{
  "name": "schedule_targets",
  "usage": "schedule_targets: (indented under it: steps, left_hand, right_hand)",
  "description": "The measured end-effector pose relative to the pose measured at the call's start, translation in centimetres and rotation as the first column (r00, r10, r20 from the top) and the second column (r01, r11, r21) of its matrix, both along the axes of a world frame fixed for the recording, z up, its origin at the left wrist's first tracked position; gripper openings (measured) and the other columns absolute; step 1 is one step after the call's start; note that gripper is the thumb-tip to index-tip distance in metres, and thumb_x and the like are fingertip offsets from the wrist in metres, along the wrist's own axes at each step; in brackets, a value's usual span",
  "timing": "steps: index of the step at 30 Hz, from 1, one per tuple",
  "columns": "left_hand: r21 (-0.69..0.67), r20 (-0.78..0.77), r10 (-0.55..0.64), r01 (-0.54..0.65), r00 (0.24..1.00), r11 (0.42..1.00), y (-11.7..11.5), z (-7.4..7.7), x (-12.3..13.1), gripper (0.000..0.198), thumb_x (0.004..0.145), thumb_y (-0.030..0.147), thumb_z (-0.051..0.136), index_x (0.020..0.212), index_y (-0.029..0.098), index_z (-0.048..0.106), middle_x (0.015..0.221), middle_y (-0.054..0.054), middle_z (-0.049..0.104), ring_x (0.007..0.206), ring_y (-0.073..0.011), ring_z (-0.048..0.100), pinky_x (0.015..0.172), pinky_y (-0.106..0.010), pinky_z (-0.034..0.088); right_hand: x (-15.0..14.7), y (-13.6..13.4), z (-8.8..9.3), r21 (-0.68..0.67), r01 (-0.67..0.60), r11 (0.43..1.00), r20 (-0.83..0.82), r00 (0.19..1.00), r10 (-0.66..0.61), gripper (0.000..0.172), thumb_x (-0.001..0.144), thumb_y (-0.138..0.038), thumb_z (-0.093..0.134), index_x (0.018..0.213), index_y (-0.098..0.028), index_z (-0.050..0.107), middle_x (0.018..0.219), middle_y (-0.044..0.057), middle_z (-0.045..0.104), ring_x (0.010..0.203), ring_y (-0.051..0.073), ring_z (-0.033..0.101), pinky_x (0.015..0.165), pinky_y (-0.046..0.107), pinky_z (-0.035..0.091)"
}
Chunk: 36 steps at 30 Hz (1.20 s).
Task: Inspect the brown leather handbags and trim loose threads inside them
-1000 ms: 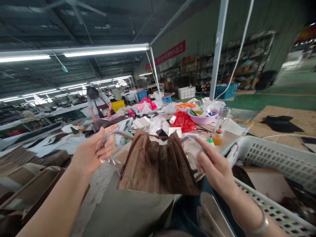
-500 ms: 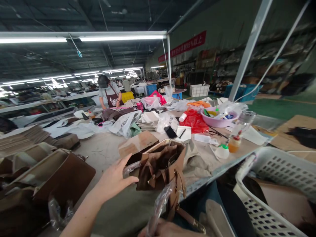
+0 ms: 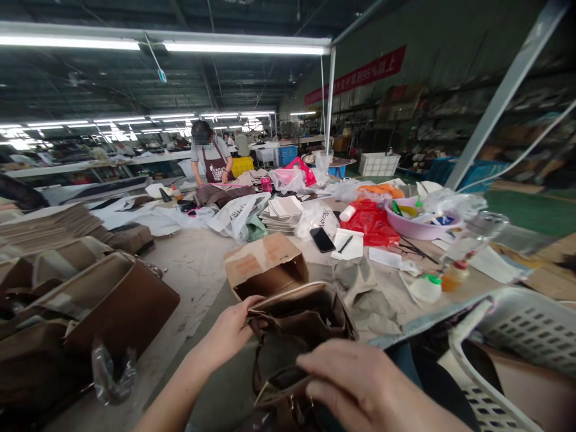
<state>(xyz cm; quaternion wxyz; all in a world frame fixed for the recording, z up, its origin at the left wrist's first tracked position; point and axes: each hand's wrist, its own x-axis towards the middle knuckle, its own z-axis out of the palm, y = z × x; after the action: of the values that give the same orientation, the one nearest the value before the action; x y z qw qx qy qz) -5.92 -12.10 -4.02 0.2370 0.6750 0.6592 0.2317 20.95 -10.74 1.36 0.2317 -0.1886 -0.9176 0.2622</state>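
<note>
Brown handbag [image 3: 306, 318]: at near edge of table [image 3: 193, 270], partly overhanging.
Cardboard box [image 3: 265, 264] just behind; white basket [image 3: 517, 324] near right; stacked brown bags [image 3: 121, 300] well left, bare strip between.
Mouth open, facing up; long axis roughly left-right.
Left hand [image 3: 231, 333]: fingers clamped on left rim.
Right hand [image 3: 364, 390]: fingers curled over near rim.
Worn grey tabletop, far half cluttered; factory hall, strip lights.
</note>
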Motion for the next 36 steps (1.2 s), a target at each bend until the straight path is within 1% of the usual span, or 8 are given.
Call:
schedule_targets:
  steps: [2, 4, 8, 13, 21, 25, 30, 36]
  left_hand:
    - [0.02, 0.019, 0.001, -0.002, 1.0, 1.0, 0.0, -0.7, 0.1, 0.035, 0.082, 0.029, 0.05, 0.116, 0.021, 0.052, 0.11, -0.005, 0.064, 0.101, -0.0207, 0.059, 0.088, -0.03, 0.043]
    - [0.026, 0.033, 0.004, -0.005, 0.999, 1.0, 0.1, -1.1, 0.4, 0.033, 0.082, 0.028, 0.051, 0.113, 0.021, 0.054, 0.108, -0.005, 0.065, 0.1, -0.0206, 0.059, 0.088, -0.029, 0.043]
    - [0.002, 0.073, 0.039, -0.039, 0.997, 0.999, 0.1, -1.3, 0.6, 0.025, 0.087, 0.03, 0.041, 0.101, 0.022, 0.061, 0.097, -0.002, 0.067, 0.089, -0.0195, 0.062, 0.079, -0.028, 0.045]
    - [-0.047, -0.069, 0.189, -0.192, 0.98, 0.98, 0.3, 0.0, 0.4, 0.031, 0.087, 0.04, 0.04, 0.102, 0.023, 0.061, 0.094, -0.005, 0.07, 0.087, -0.0241, 0.064, 0.075, -0.031, 0.045]
    - [-0.059, -0.332, 0.189, -0.221, 0.924, 0.974, 2.7, 0.8, 2.0, 0.033, 0.089, 0.041, 0.035, 0.092, 0.019, 0.059, 0.09, -0.01, 0.069, 0.086, -0.0268, 0.064, 0.067, -0.031, 0.042]
    - [-0.044, -0.342, 0.189, -0.217, 0.92, 0.975, 3.4, 0.6, 2.6, 0.034, 0.089, 0.043, 0.034, 0.089, 0.018, 0.057, 0.088, -0.01, 0.069, 0.083, -0.0247, 0.064, 0.065, -0.029, 0.041]
    - [-0.004, -0.287, 0.26, -0.273, 0.922, 0.962, 3.7, 2.1, 3.1, 0.031, 0.089, 0.041, 0.037, 0.095, 0.02, 0.058, 0.092, -0.009, 0.069, 0.09, -0.0242, 0.064, 0.071, -0.028, 0.043]
    - [0.045, -0.342, 0.243, -0.243, 0.908, 0.969, 4.6, 1.8, 3.0, 0.031, 0.088, 0.041, 0.038, 0.098, 0.021, 0.059, 0.091, -0.008, 0.069, 0.086, -0.0252, 0.064, 0.07, -0.03, 0.044]
  right_hand:
    - [0.3, 1.7, 0.2, 0.043, 0.219, 0.975, -0.097, 0.972, -0.214, 0.026, 0.087, -0.022, 0.05, 0.11, -0.026, 0.06, 0.103, 0.006, 0.066, 0.089, 0.017, 0.063, 0.073, 0.026, 0.054]
    - [0.1, 2.6, 0.1, 0.137, 0.312, 0.94, -0.127, 0.947, -0.295, 0.024, 0.086, -0.023, 0.052, 0.109, -0.022, 0.06, 0.106, 0.01, 0.063, 0.093, 0.019, 0.062, 0.079, 0.031, 0.053]
    - [-0.8, 2.3, -0.3, 0.291, 0.285, 0.913, -0.045, 0.958, -0.285, 0.026, 0.083, -0.026, 0.056, 0.108, -0.021, 0.06, 0.103, 0.01, 0.063, 0.092, 0.022, 0.061, 0.078, 0.035, 0.054]
    - [-0.4, 1.5, -1.1, 0.397, 0.344, 0.851, -0.087, 0.937, -0.339, 0.022, 0.082, -0.028, 0.057, 0.101, -0.019, 0.063, 0.095, 0.011, 0.064, 0.085, 0.022, 0.061, 0.071, 0.032, 0.054]
    - [-1.2, -0.7, -4.5, 0.575, 0.073, 0.815, -0.033, 0.997, -0.067, 0.027, 0.09, -0.029, 0.046, 0.109, -0.019, 0.062, 0.103, 0.005, 0.068, 0.07, 0.014, 0.063, 0.063, 0.022, 0.054]
    - [-1.3, -0.4, -5.3, 0.516, 0.066, 0.854, 0.049, 0.993, -0.106, 0.031, 0.088, -0.021, 0.049, 0.118, -0.018, 0.057, 0.105, 0.007, 0.067, 0.073, 0.014, 0.063, 0.065, 0.022, 0.055]
    - [0.1, 1.5, -4.2, 0.385, 0.079, 0.919, 0.078, 0.99, -0.118, 0.036, 0.086, -0.018, 0.048, 0.122, -0.014, 0.053, 0.103, 0.011, 0.064, 0.087, 0.017, 0.063, 0.074, 0.023, 0.055]
    - [1.3, 3.7, -4.1, 0.364, 0.193, 0.911, 0.031, 0.975, -0.219, 0.044, 0.084, -0.007, 0.042, 0.126, -0.013, 0.05, 0.109, 0.013, 0.063, 0.097, 0.019, 0.062, 0.082, 0.03, 0.054]
